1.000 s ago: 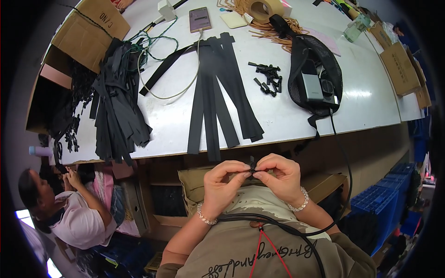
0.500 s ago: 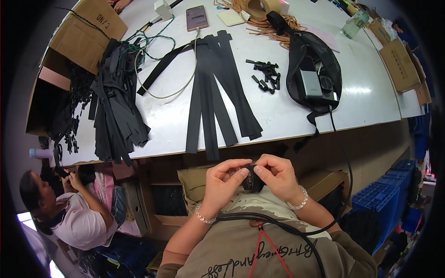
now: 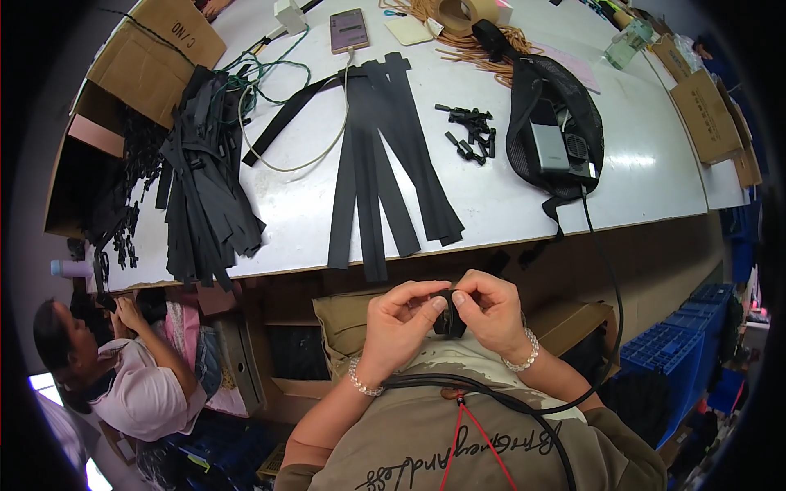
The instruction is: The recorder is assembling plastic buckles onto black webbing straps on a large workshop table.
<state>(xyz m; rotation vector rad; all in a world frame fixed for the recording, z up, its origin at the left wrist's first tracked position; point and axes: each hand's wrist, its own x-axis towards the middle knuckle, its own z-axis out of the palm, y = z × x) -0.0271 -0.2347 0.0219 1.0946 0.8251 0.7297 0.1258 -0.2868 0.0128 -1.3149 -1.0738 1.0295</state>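
Forearms: raised from either side of me, elbows out, wrists turned in toward my middle.
Left hand: nearly closed; thumb and forefinger pinch a black piece, other fingers curled.
Right hand: nearly closed too, thumb and forefinger pinching the same piece from its other side.
Black piece: between my thumbs, before my shirt, nearer me than the white table; part hangs below the thumb tips, rest covered by fingers.
Carton: table's left end, flap raised, black stringy pieces spilling out.
Mesh bag: black, on the table, right of centre, holding a grey boxy device.
Blue crates: low, to my right; contents I cannot make out.
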